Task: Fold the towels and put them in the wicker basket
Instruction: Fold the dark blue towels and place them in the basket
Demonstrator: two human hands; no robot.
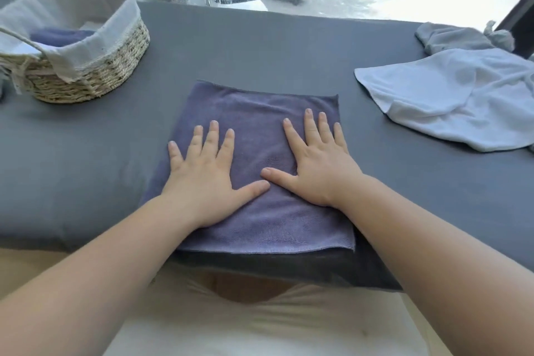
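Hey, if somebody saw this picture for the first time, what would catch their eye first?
The left hand and right hand pressing flat on the folded purple towel in the middle. Then the wicker basket at far left with a second purple towel inside, and the crumpled white towel at right.

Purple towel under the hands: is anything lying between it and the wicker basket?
Nothing visible. The grey surface between the purple towel and the wicker basket at far left is bare. The basket is open-topped, with a folded dark towel inside.
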